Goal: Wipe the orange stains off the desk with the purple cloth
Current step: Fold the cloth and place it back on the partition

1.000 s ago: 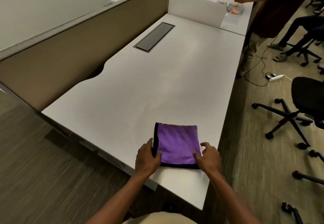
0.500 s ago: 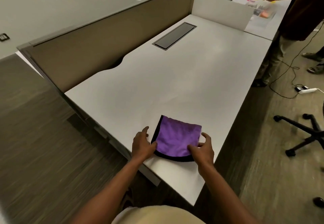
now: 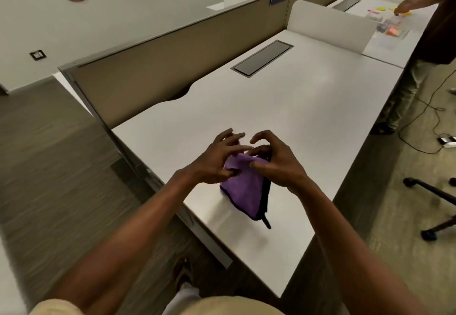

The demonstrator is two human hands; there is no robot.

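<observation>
**Cloth lifted, no stain in sight**

The person stands at the near end of the white tabletop with both hands raised over it. The purple cloth, folded and edged in black, hangs from the two hands above the near part of the tabletop, closer to its right edge than its left; its lower corner dangles low, and whether it touches the surface cannot be told. The left hand pinches the cloth's upper left part between thumb and curled fingers, its other fingers spread above. The right hand pinches the upper right part in the same way, thumb pressed into the fabric. Each grip, then, is closed on the cloth rather than spread flat.

No orange stain shows on the bare surface in this view, so wiping looks either finished or not begun here; that is a judgement only.

What could go wrong:

- The cloth is held only by its top, so the fold may fall open and the loose corner drag instead of wiping with pressure.
- With so little fabric in each grip, it could slip free and drop off the near or right edge to the floor.
- A faint stain could be missed, since glare lies across the middle of the tabletop.
</observation>
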